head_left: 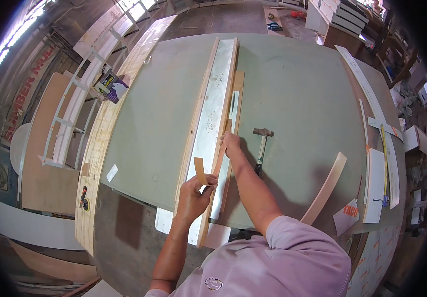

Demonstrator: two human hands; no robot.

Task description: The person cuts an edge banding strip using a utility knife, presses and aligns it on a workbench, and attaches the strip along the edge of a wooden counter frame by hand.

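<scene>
Brown edge strip (201, 170) looks thin, light and bendy; my left hand (193, 194) pinches its free end, my right hand (230, 143) presses it onto the long panel (212, 109) mid-tabletop (302, 89). I'd hold it by the edges, gently.

long panel (208, 123): near end hidden by left hand (193, 195) | right hand (230, 143): fingertips hidden

A grey-green surface (302, 89) carries a long white panel (213, 109) with wooden strips; a hammer (261, 148); a curved wooden strip (328, 185).
</scene>
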